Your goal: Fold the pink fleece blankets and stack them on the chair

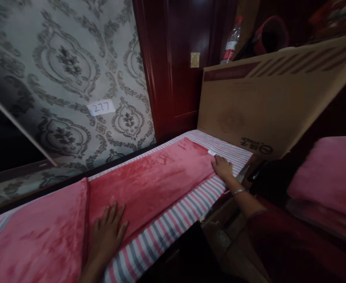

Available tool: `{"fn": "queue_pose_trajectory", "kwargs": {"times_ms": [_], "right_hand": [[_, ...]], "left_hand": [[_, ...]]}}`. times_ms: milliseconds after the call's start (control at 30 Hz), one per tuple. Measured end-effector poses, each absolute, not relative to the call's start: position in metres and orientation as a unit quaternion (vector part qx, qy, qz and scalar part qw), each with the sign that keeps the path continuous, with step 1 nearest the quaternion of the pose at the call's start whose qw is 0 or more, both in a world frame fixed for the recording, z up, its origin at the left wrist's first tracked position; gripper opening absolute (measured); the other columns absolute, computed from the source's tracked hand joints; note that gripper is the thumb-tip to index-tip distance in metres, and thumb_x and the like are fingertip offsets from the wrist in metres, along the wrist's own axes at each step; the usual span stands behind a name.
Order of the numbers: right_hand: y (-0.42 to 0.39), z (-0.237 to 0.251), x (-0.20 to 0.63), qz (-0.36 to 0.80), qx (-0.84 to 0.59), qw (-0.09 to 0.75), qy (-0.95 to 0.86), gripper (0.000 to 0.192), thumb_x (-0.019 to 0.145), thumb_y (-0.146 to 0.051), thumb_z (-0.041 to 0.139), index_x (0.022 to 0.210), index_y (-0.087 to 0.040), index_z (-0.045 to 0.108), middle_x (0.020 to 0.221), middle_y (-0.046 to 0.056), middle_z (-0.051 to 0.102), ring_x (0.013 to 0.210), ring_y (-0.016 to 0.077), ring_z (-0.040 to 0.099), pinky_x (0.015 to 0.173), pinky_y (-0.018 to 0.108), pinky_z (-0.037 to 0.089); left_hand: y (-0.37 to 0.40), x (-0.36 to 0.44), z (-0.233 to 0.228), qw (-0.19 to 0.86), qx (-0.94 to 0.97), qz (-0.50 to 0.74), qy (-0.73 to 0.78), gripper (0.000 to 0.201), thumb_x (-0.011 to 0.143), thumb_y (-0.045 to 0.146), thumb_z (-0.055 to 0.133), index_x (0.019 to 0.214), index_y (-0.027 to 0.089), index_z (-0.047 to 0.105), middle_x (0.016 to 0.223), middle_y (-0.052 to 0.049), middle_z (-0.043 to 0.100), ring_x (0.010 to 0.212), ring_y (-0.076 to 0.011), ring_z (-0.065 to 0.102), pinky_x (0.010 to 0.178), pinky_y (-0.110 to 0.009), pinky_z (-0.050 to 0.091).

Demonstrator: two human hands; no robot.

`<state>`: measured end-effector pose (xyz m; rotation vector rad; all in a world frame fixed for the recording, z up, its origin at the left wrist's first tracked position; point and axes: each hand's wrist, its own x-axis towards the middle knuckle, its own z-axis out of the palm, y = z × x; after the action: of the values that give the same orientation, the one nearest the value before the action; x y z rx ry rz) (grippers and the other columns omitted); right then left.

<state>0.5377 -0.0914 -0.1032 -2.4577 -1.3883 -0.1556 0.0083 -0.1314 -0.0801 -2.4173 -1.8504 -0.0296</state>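
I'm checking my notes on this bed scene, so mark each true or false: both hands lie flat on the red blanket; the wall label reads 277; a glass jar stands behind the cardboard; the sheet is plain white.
1. Both hands lie flat on the red blanket. True: left hand, right hand.
2. The wall label reads 277. True.
3. A glass jar stands behind the cardboard. False: a plastic bottle does.
4. The sheet is plain white. False: it is striped.

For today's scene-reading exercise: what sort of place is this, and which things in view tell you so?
Probably a home bedroom. A red blanket lies on a striped sheet, patterned wallpaper covers the wall, and a dark wooden door stands beside it.
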Motion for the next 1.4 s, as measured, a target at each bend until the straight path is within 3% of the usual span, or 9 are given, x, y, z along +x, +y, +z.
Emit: {"fn": "queue_pose_trajectory", "kwargs": {"times_ms": [133, 333, 433, 567, 700, 933, 1067, 1200, 1400], "right_hand": [[-0.087, -0.095, 0.539, -0.014, -0.869, 0.165, -0.467, 0.056, 0.101, -0.036, 0.028, 0.152, -0.014, 0.034, 0.150, 0.018, 0.046, 0.139, 0.0302, 0.038, 0.110, 0.062, 0.030], [-0.072, -0.084, 0.556, 0.013, -0.875, 0.163, -0.455, 0.044, 0.095, -0.034, 0.042, 0.135, -0.021, 0.055, 0.141, 0.014, 0.056, 0.136, 0.0360, 0.041, 0.104, 0.069, 0.033], [-0.069, -0.083, 0.561, -0.001, -0.869, 0.179, -0.462, 0.047, 0.094, -0.031, 0.044, 0.139, -0.021, 0.053, 0.145, 0.015, 0.053, 0.134, 0.0359, 0.043, 0.102, 0.066, 0.037], [-0.071, -0.086, 0.561, -0.036, -0.836, 0.200, -0.510, 0.051, 0.094, -0.023, 0.043, 0.144, -0.022, 0.050, 0.154, 0.013, 0.043, 0.144, 0.0339, 0.033, 0.111, 0.063, 0.029], [-0.074, -0.093, 0.559, -0.055, -0.795, 0.211, -0.566, 0.050, 0.092, -0.017, 0.044, 0.141, -0.022, 0.055, 0.154, 0.009, 0.046, 0.146, 0.0297, 0.031, 0.117, 0.056, 0.024], [-0.081, -0.099, 0.554, -0.042, -0.707, 0.204, -0.676, 0.050, 0.091, -0.009, 0.042, 0.132, -0.027, 0.065, 0.143, 0.002, 0.058, 0.141, 0.0226, 0.043, 0.120, 0.049, 0.023], [-0.079, -0.090, 0.551, -0.018, -0.715, 0.218, -0.664, 0.048, 0.091, -0.009, 0.041, 0.126, -0.026, 0.069, 0.132, 0.000, 0.067, 0.127, 0.0182, 0.057, 0.113, 0.034, 0.037], [-0.062, -0.077, 0.549, -0.025, -0.758, 0.221, -0.613, 0.050, 0.095, -0.015, 0.037, 0.140, -0.021, 0.058, 0.134, 0.006, 0.065, 0.122, 0.0205, 0.061, 0.102, 0.029, 0.046], [-0.037, -0.075, 0.544, -0.030, -0.793, 0.180, -0.582, 0.054, 0.099, -0.027, 0.036, 0.151, -0.013, 0.040, 0.151, 0.017, 0.047, 0.140, 0.0277, 0.043, 0.116, 0.045, 0.031]], "left_hand": [[-0.127, 0.007, -0.082, 0.058, -0.793, 0.006, -0.607, 0.060, 0.095, 0.038, 0.033, 0.152, 0.021, 0.040, 0.163, -0.008, 0.023, 0.152, -0.0306, 0.021, 0.116, -0.056, 0.028], [-0.126, 0.005, -0.085, 0.061, -0.792, 0.006, -0.608, 0.059, 0.096, 0.037, 0.031, 0.152, 0.021, 0.039, 0.163, -0.007, 0.024, 0.152, -0.0294, 0.019, 0.117, -0.055, 0.027], [-0.126, 0.005, -0.085, 0.061, -0.790, 0.018, -0.610, 0.059, 0.097, 0.038, 0.030, 0.153, 0.021, 0.037, 0.164, -0.007, 0.022, 0.153, -0.0291, 0.018, 0.117, -0.055, 0.026], [-0.126, 0.007, -0.083, 0.073, -0.786, 0.038, -0.612, 0.060, 0.096, 0.038, 0.030, 0.153, 0.020, 0.037, 0.164, -0.007, 0.021, 0.152, -0.0296, 0.019, 0.117, -0.053, 0.026], [-0.126, 0.008, -0.082, 0.087, -0.784, 0.050, -0.613, 0.061, 0.096, 0.038, 0.028, 0.153, 0.020, 0.036, 0.164, -0.006, 0.019, 0.152, -0.0289, 0.018, 0.117, -0.051, 0.026], [-0.123, 0.004, -0.088, 0.075, -0.783, 0.037, -0.616, 0.061, 0.095, 0.039, 0.029, 0.153, 0.022, 0.038, 0.163, -0.004, 0.022, 0.152, -0.0273, 0.018, 0.118, -0.052, 0.026], [-0.119, 0.000, -0.087, 0.039, -0.785, 0.025, -0.617, 0.062, 0.094, 0.040, 0.032, 0.152, 0.023, 0.040, 0.164, -0.004, 0.022, 0.153, -0.0273, 0.016, 0.119, -0.054, 0.025], [-0.105, -0.004, -0.073, -0.011, -0.793, 0.021, -0.609, 0.063, 0.092, 0.043, 0.034, 0.148, 0.018, 0.048, 0.160, -0.007, 0.032, 0.150, -0.0289, 0.027, 0.118, -0.053, 0.028], [-0.060, 0.022, -0.032, -0.016, -0.804, -0.040, -0.593, 0.062, 0.091, 0.043, 0.038, 0.144, 0.012, 0.052, 0.149, -0.012, 0.051, 0.139, -0.0265, 0.048, 0.117, -0.039, 0.036]]}}
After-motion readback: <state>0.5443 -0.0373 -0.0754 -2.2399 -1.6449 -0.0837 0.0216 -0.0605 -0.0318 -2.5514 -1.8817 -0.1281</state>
